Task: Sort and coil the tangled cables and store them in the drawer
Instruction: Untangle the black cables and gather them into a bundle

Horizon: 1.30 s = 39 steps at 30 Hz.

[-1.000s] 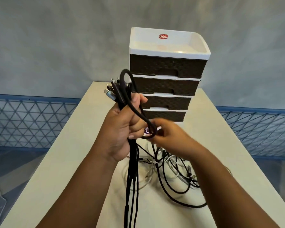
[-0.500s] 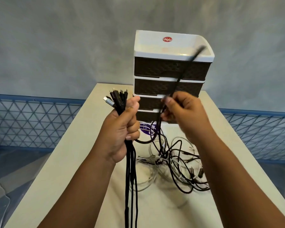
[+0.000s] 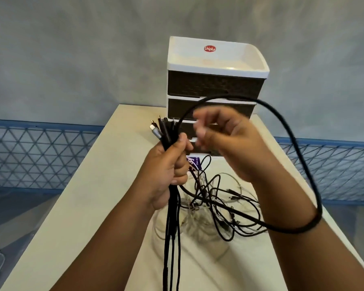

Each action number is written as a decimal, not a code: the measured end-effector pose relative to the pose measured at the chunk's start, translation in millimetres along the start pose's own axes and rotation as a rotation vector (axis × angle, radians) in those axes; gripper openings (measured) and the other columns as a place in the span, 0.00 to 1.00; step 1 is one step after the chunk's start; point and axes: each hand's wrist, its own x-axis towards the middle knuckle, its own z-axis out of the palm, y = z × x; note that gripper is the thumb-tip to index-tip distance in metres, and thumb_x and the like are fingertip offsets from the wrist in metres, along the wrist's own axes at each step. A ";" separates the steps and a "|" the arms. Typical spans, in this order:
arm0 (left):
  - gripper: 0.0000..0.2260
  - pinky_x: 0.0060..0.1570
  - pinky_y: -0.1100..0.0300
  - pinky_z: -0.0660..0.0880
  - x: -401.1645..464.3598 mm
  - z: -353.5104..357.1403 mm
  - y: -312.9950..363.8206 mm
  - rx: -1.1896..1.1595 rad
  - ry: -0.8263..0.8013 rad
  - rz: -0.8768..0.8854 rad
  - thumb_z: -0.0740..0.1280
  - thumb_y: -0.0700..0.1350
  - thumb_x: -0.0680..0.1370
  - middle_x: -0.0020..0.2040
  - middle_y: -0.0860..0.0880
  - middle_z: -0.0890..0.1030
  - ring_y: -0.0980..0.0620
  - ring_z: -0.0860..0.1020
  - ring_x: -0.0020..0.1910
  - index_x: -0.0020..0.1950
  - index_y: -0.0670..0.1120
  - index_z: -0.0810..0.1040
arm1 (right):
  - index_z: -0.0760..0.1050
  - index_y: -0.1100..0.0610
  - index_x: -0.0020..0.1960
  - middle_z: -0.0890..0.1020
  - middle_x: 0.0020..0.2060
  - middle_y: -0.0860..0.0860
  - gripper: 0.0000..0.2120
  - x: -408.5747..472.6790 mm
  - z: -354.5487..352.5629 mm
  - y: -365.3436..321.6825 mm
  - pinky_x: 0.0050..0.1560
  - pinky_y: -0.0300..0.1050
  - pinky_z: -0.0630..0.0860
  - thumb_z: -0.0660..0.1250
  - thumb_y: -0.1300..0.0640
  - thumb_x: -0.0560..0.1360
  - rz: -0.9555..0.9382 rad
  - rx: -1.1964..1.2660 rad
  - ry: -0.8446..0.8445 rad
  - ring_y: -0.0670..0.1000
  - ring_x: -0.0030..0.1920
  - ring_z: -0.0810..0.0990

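My left hand (image 3: 166, 171) grips a bundle of black cables (image 3: 172, 227). Their plugs stick up above my fist and the rest hangs down toward the table's near edge. My right hand (image 3: 229, 143) is blurred, raised just right of the plugs with its fingers loosely curled. I cannot tell whether it pinches anything. A thick black cable (image 3: 298, 152) arcs from the plugs over my right hand, round my right forearm and back into the tangled pile (image 3: 219, 208) of black and pale cables on the table. Behind stands the drawer unit (image 3: 214, 85), all drawers closed.
The cream table (image 3: 114, 185) is narrow, with drop-offs on both sides. A purple label (image 3: 194, 161) lies by the base of the drawer unit. Blue lattice railings (image 3: 40, 154) run along the grey wall left and right.
My right hand lifted a thick black cable from the pile and carried its end left to the plugs above my left fist. The cable now loops wide around my right forearm.
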 end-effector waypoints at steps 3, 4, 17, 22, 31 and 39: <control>0.10 0.19 0.68 0.54 -3.0 -4.2 11.0 -0.034 -0.033 0.034 0.60 0.48 0.82 0.25 0.54 0.58 0.58 0.54 0.22 0.44 0.45 0.72 | 0.79 0.56 0.54 0.82 0.44 0.47 0.09 -20.5 -3.2 48.6 0.44 0.46 0.80 0.72 0.62 0.74 0.330 -0.438 -0.153 0.47 0.40 0.81; 0.10 0.20 0.67 0.54 -4.4 -5.1 14.8 -0.042 -0.041 0.043 0.60 0.48 0.81 0.25 0.53 0.58 0.58 0.55 0.22 0.44 0.44 0.73 | 0.80 0.52 0.52 0.83 0.44 0.46 0.08 -26.5 -1.4 62.0 0.46 0.44 0.80 0.73 0.58 0.74 0.385 -0.583 -0.210 0.46 0.41 0.81; 0.13 0.19 0.68 0.55 -22.9 -26.6 36.7 -0.104 -0.041 0.099 0.62 0.48 0.80 0.26 0.54 0.56 0.59 0.54 0.23 0.62 0.48 0.78 | 0.82 0.63 0.52 0.83 0.38 0.57 0.05 -22.8 20.4 34.8 0.42 0.42 0.81 0.68 0.65 0.77 0.109 -0.288 0.222 0.48 0.36 0.82; 0.12 0.20 0.68 0.52 -32.8 -34.5 35.5 -0.123 -0.083 0.077 0.61 0.49 0.80 0.25 0.55 0.57 0.59 0.54 0.22 0.58 0.45 0.77 | 0.80 0.61 0.53 0.81 0.40 0.56 0.07 -20.9 30.3 3.7 0.42 0.41 0.80 0.65 0.65 0.79 -0.033 -0.139 0.273 0.51 0.39 0.83; 0.09 0.20 0.68 0.52 -60.7 -32.4 37.8 -0.152 -0.130 0.058 0.60 0.49 0.79 0.25 0.55 0.58 0.60 0.54 0.22 0.50 0.44 0.75 | 0.82 0.63 0.46 0.84 0.41 0.53 0.05 -69.9 36.4 5.9 0.37 0.41 0.78 0.69 0.63 0.77 0.129 -0.323 0.128 0.50 0.35 0.81; 0.10 0.19 0.69 0.54 -100.2 3.3 43.7 -0.112 -0.103 0.134 0.59 0.49 0.81 0.25 0.55 0.59 0.60 0.55 0.22 0.50 0.45 0.76 | 0.80 0.57 0.45 0.84 0.36 0.56 0.06 -143.6 40.2 -15.0 0.39 0.39 0.78 0.68 0.57 0.78 0.412 -0.531 -0.381 0.47 0.36 0.83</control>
